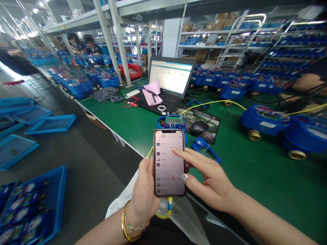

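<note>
My left hand [144,190] is wrapped round a smartphone [169,170], held upright in front of me. Its lit screen shows a list with small pictures. The index finger of my right hand [212,180] is stretched over the upper right of the screen, the thumb apart from it at the right edge. Whether the fingertip touches the glass, I cannot tell. Just behind the phone, partly hidden by it, stands a blue device with an exposed circuit board [175,119]. A blue cover [205,149] lies to its right.
A laptop [171,75] bears pink paper [152,93] and pens. A mouse [199,128] sits on a mat. Blue meters with brass fittings [265,119] line the right, a yellow cable [217,101] crossing there. Blue trays [62,200] lie at left; people sit farther off.
</note>
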The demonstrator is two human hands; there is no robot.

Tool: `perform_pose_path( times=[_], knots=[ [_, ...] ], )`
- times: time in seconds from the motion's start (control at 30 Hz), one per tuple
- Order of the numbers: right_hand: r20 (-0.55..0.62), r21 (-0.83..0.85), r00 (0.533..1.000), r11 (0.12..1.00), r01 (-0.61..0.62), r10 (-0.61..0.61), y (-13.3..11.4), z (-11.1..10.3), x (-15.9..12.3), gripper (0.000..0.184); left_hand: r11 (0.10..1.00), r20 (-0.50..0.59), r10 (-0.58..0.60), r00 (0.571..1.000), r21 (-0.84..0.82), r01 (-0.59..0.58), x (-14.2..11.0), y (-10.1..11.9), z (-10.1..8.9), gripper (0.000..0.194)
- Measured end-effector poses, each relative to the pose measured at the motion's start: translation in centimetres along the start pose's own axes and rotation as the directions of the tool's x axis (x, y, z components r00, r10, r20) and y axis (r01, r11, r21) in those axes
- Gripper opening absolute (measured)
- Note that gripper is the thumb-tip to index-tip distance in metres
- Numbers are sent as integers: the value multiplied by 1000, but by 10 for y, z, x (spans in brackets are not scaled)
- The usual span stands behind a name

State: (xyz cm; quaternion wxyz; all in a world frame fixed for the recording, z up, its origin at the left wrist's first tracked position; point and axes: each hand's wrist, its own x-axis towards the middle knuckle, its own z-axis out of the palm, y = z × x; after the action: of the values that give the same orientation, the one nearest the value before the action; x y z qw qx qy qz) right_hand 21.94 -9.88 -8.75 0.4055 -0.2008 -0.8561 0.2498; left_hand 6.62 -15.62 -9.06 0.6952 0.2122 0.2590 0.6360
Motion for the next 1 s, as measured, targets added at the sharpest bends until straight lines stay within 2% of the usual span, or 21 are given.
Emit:
perform_pose_path(
  times=[0.13,0.2,0.3,0.37,0.47,0.7,1.0],
  knots=[
    [10,-58,1000,998,7,-7,2,2,-5,59,1000,3,-8,1000,8,8,-1,1,-1,50],
    [-7,-139,1000,990,23,-24,2,2,-7,59,1000,-2,-12,1000,10,12,0,2,-2,51],
    [-66,-332,992,939,84,-112,0,2,-7,51,1000,-9,-21,1000,-4,21,0,3,-2,51],
    [-62,-393,980,907,148,-187,-1,2,-7,43,1000,-25,-3,1000,-12,3,0,3,-1,50],
    [-18,-377,973,903,207,-230,0,3,-8,38,1000,-30,23,999,-13,-23,0,2,1,50],
    [32,-421,970,877,231,-240,2,2,-9,37,1000,-21,22,1000,-15,-23,1,-1,-2,50],
    [-38,-361,980,917,170,-196,-1,1,-8,47,1000,-34,15,999,9,-15,1,3,0,52]
  ],
)
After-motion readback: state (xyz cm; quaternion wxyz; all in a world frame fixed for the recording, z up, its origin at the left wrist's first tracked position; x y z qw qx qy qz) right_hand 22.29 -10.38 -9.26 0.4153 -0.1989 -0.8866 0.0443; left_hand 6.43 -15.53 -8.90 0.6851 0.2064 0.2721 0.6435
